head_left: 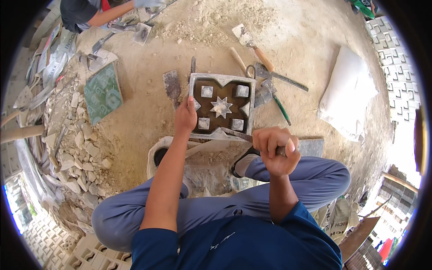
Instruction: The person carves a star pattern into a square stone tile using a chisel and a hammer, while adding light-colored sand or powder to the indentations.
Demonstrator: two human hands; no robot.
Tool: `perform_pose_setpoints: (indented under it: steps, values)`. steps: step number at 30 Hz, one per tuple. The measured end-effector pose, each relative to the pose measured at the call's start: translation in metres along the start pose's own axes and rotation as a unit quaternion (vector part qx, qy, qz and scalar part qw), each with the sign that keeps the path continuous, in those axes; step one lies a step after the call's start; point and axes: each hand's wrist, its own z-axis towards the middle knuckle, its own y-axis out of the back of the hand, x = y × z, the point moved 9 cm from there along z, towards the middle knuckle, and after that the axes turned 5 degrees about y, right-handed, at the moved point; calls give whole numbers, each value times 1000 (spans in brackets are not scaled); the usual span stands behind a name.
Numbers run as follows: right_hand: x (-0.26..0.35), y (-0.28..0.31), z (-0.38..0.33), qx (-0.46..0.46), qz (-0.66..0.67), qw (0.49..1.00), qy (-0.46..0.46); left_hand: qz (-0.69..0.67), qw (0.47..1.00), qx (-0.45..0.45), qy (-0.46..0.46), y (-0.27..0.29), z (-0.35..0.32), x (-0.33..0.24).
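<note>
A square grey mould (250, 96) with a star-shaped block in its middle and a small square block near each corner lies in front of me. Between the blocks is a brown recessed surface. My left hand (186, 116) grips the mould's left wall, thumb over the rim. In my right hand (276, 148) is a narrow tool with a flat metal blade (237, 134), possibly a small trowel; its fist is closed round the handle. The blade tip rests at the mould's near edge, by the notch in the middle.
Beyond the mould lie trowels with wooden handles (263, 58) and a flat scraper (171, 84). To the left are a green board (104, 93) and broken rubble (81, 155). A white sack (348, 94) lies right. At the far left another person's arm (110, 15) reaches over tools.
</note>
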Motion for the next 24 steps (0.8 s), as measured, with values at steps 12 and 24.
perform_pose_setpoints:
  steps: [12,24]
  values:
    - [-56,7,-33,6,-146,989,-12,0,1000,8,18,0,2,2]
    - [-72,16,-46,57,-148,987,-32,20,999,29,41,-5,-3,7]
